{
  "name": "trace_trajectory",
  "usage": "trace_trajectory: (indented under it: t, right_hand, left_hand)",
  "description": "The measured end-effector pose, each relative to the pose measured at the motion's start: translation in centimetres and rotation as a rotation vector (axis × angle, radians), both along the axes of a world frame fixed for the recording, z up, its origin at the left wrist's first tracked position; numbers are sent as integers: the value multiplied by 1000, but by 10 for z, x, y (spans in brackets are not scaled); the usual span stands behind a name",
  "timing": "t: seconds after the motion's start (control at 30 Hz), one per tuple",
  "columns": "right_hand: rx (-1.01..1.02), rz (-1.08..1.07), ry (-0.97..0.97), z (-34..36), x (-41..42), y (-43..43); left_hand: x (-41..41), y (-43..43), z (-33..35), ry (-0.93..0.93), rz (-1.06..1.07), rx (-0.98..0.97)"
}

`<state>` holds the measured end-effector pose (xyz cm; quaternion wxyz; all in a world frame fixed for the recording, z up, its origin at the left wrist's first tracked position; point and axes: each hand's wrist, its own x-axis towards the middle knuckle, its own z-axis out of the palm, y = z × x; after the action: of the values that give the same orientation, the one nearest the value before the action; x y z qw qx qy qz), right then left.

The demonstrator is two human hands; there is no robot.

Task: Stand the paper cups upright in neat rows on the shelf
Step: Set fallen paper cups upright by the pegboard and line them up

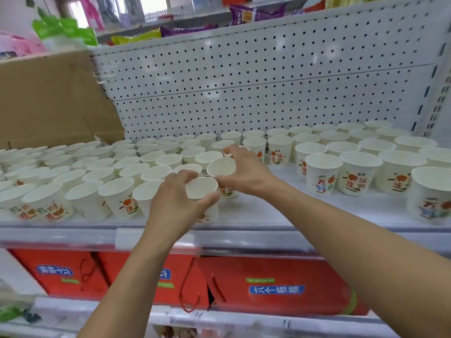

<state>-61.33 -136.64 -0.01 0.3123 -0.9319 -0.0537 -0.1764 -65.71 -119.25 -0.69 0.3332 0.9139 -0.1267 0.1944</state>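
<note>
Your left hand (175,203): fingers curled round one front cup (201,189). Your right hand (244,172): fingers pinching one rear cup (222,167) (shelf (280,211) rows uncounted). Three red boxes (280,284) below.

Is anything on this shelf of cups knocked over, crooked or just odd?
Nothing is spilled or fallen. The rear cup in the right hand seems to tilt toward the camera instead of standing straight, and a bare strip of shelf splits the rows to its right. The left hand grips a front cup.

Upright white paper cups (320,173) (printed), shelf (268,211) rows
</note>
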Motion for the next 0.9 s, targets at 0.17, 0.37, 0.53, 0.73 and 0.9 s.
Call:
trace_trajectory:
  t: [0.17,0.37,0.53,0.73,0.9]
  right_hand:
    - [-51,85,64,7,6,-2]
    - [-94,78,61,12,8,3]
    - [-85,91,39,16,6,7]
    - [-1,26,-57,28,-38,-23]
    - [28,-61,-102,50,-118,-99]
  left_hand:
    - [-3,-3,6,100,-43,-38]
    - [-1,0,7,170,-80,-126]
    - [-5,3,7,182,-69,-183]
    - [-19,4,13,99,-42,-196]
    - [-31,-52,26,56,-163,-184]
